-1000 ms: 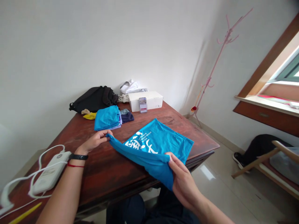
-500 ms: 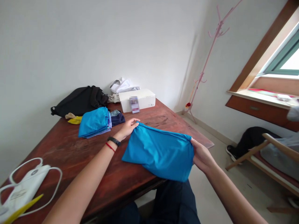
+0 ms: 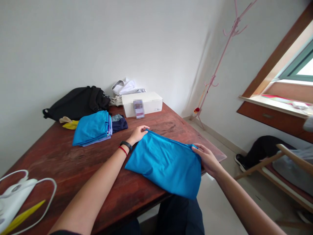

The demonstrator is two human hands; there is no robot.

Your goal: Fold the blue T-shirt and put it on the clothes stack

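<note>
A folded blue cloth (image 3: 166,160) lies over the front edge of the brown wooden table (image 3: 80,169), its lower right corner hanging past the edge. My left hand (image 3: 139,134) pinches its upper left corner between thumb and fingers. At the upper right corner, my right hand (image 3: 205,156) grips the fabric with the thumb on top. To the left of my left hand sits a stack of folded blue cloths (image 3: 91,128), with a lilac layer showing at the bottom.
Behind the stack are a black bag (image 3: 75,102), yellow cloth (image 3: 70,124) and dark navy cloth (image 3: 119,123). A white box (image 3: 144,102) stands near the wall. A white power strip (image 3: 18,199) lies front left. A pink coat rack (image 3: 223,54) and wooden chair (image 3: 290,163) are right.
The cloth now lies flatter on the table, its right side a little lower. My right hand has shifted left onto its corner. The view has turned slightly.
</note>
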